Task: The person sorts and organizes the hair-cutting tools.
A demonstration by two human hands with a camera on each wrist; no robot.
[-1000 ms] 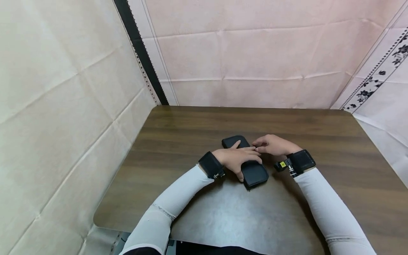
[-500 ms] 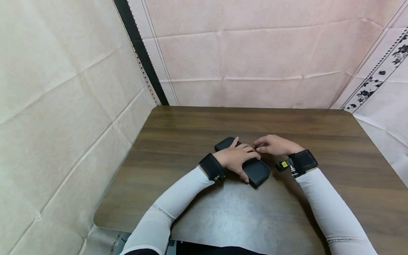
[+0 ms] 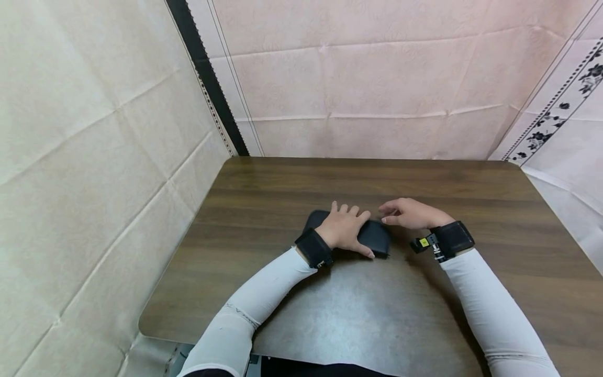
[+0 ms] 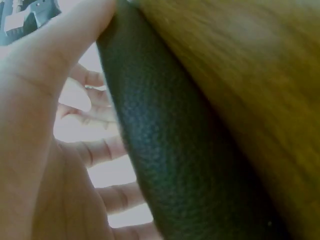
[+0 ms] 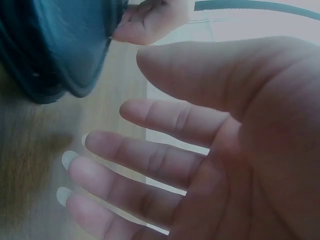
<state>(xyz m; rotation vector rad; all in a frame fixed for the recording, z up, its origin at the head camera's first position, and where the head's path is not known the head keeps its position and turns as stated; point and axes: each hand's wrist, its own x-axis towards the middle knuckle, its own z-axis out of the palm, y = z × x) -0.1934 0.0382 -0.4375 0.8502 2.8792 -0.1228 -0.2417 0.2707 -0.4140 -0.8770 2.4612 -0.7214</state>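
Observation:
A black, leather-look flat case (image 3: 375, 238) with rounded corners lies lengthwise from left to right on the table, in front of the person. The left hand (image 3: 343, 230) spans it from above, thumb along the near long edge and spread fingers over the far side, covering its middle. Pebbled grain shows on the case (image 4: 160, 140) in the left wrist view. Just off its right end, the right hand (image 3: 412, 213) hovers with loosely bent fingers and nothing between them. The right wrist view shows two layered rounded edges at that end of the case (image 5: 75, 45).
A brown wood-grain table (image 3: 282, 183) bears the case, with its rounded left front corner at the lower left. Pale cloth (image 3: 377, 84) hangs behind the table and along both sides. Black straps (image 3: 452, 238) with small cameras circle the wrists.
The left hand has turned the case counterclockwise, from pointing away from the person to lying more sideways, its far end swinging left. The right hand has shifted slightly right, away from the case.

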